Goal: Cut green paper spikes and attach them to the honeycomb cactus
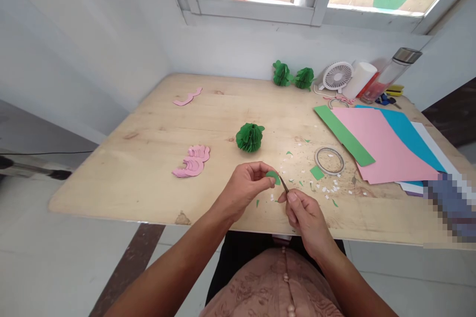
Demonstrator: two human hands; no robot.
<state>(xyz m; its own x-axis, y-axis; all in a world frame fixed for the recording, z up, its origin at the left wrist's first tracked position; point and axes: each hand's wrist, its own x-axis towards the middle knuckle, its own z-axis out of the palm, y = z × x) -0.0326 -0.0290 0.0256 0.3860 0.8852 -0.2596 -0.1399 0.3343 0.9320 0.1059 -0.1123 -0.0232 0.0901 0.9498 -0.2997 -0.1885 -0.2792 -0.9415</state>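
Left hand (250,183) pinching, right hand (305,213) curled, forearms (186,257) angled inward

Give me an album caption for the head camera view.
Left hand holding a green paper piece, right hand a thin dark tool, near a pleated green paper shape.

The upper garment (256,290) is dusty pink with a tonal pattern; round pink buttons (285,276) line its front. The lower garment (234,250) is black.
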